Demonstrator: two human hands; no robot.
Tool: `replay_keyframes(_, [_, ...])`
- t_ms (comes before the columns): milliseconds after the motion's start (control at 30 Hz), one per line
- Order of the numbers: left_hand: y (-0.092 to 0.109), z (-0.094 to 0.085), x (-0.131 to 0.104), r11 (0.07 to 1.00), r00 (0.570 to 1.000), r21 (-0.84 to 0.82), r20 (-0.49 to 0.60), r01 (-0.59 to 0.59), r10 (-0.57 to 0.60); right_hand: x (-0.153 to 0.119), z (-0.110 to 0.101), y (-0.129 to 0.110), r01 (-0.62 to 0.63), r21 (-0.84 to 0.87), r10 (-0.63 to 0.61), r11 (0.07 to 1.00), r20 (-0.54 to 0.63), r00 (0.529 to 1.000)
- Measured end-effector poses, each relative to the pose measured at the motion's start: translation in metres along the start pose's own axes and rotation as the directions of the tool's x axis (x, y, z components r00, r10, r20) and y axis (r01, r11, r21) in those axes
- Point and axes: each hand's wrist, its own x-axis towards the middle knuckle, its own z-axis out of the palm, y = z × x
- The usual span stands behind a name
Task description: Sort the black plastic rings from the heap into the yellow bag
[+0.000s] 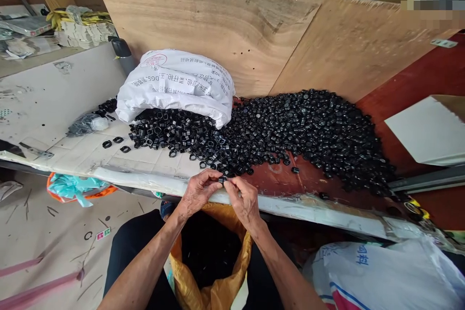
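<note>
Hundreds of black plastic parts (308,131) lie heaped across the middle of the frame, against plywood boards (225,29). Left of centre, a white printed sack (178,82) slumps over black rings (170,135). At the bottom centre, a yellow bag (214,290) gapes between my knees. Above it, my left hand (198,191) and right hand (245,198) meet, fingertips pinching one small black piece (222,180) between them at the table edge (290,206).

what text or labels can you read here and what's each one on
"小GG": handwritten on the plywood board.
Printing on the white sack: upside down, too small to read.
Blue characters on the lower sack: partly hidden, not readable.
Floor tag: too small.
</note>
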Motion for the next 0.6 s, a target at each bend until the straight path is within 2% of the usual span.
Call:
replay_keyframes(200, [0.002, -0.001, -0.001, 1.000, 1.000, 0.004, 0.015, 0.000, 0.000, 0.002, -0.002, -0.002, 0.032, 0.075, -0.034, 0.997, 0.020, 0.999])
replay_keyframes(367, [0.010, -0.003, -0.002, 0.998, 1.000, 0.052, 0.026, -0.017, 0.016, 0.002, -0.002, -0.007, 0.020, -0.018, -0.020, 1.000, 0.011, 1.000])
replay_keyframes(433, [0.015, -0.001, -0.006, 1.000, 1.000, 0.017, 0.028, 0.013, -0.014, -0.002, -0.004, -0.011, 0.028, -0.007, -0.028, 1.000, 0.002, 1.000])
replay_keyframes(533, [0.020, 0.003, -0.020, 0.993, 0.995, -0.067, 0.039, 0.098, -0.095, -0.014, -0.010, -0.016, 0.073, 0.057, -0.076, 0.996, 0.048, 0.996])
replay_keyframes(600, [0.021, 0.006, -0.033, 0.988, 0.991, -0.089, 0.041, 0.127, -0.124, -0.024, -0.011, -0.019, 0.040, 0.060, -0.045, 0.997, 0.089, 0.995])
